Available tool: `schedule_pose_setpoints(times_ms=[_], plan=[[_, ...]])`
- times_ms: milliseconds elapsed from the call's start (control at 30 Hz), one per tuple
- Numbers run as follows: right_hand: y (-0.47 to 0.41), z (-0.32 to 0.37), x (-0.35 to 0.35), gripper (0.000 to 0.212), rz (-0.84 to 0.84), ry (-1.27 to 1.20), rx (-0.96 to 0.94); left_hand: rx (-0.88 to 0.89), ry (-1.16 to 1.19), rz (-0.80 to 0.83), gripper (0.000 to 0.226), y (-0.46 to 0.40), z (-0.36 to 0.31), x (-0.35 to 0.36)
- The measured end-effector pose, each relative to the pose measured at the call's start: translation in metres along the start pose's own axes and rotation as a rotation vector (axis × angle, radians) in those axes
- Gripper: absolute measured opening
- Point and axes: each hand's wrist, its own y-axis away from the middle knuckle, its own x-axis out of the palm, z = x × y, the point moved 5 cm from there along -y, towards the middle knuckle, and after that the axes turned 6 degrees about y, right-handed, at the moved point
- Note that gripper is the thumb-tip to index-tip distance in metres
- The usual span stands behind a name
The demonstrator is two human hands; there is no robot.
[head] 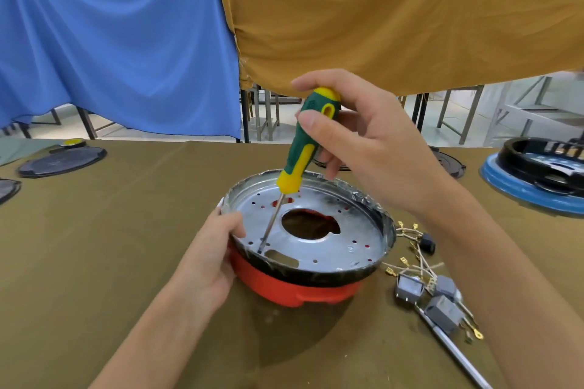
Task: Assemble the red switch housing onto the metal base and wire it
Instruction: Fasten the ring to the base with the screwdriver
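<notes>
A round metal base (347,230) with a centre hole and several small holes sits on top of the red housing (284,287) in the middle of the table. My left hand (208,256) grips the left rim of the metal base and the housing beneath it. My right hand (363,142) holds a green and yellow screwdriver (303,142) nearly upright by its handle. The screwdriver's tip stands in a hole near the front left of the base. To the right lie grey switch parts with wires and brass terminals (426,281).
A metal rod (455,354) lies at the front right beside the wires. A black ring on a blue disc (537,174) stands at the far right. Flat black discs (63,161) lie at the far left. Blue and ochre cloths hang behind the table.
</notes>
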Motion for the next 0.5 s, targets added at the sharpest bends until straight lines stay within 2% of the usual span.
schedule_pose_setpoints(times_ms=[100, 167, 333, 433, 500], plan=[[0.000, 0.003, 0.005, 0.029, -0.020, -0.054, -0.008, -0.043, 0.041, 0.011, 0.044, -0.003, -0.004, -0.009], [0.000, 0.008, 0.010, 0.029, -0.023, -0.060, -0.019, -0.069, 0.048, 0.060, 0.033, -0.003, -0.007, -0.012], [0.002, 0.018, 0.018, 0.028, 0.029, -0.070, -0.020, -0.176, 0.028, 0.218, 0.034, -0.008, -0.009, -0.020], [0.005, 0.020, 0.020, 0.025, 0.074, -0.058, -0.008, -0.234, 0.001, 0.224, 0.035, -0.014, 0.006, -0.020], [0.006, 0.021, 0.021, 0.024, 0.110, -0.028, -0.007, -0.265, -0.051, 0.242, 0.024, -0.014, 0.017, -0.016]])
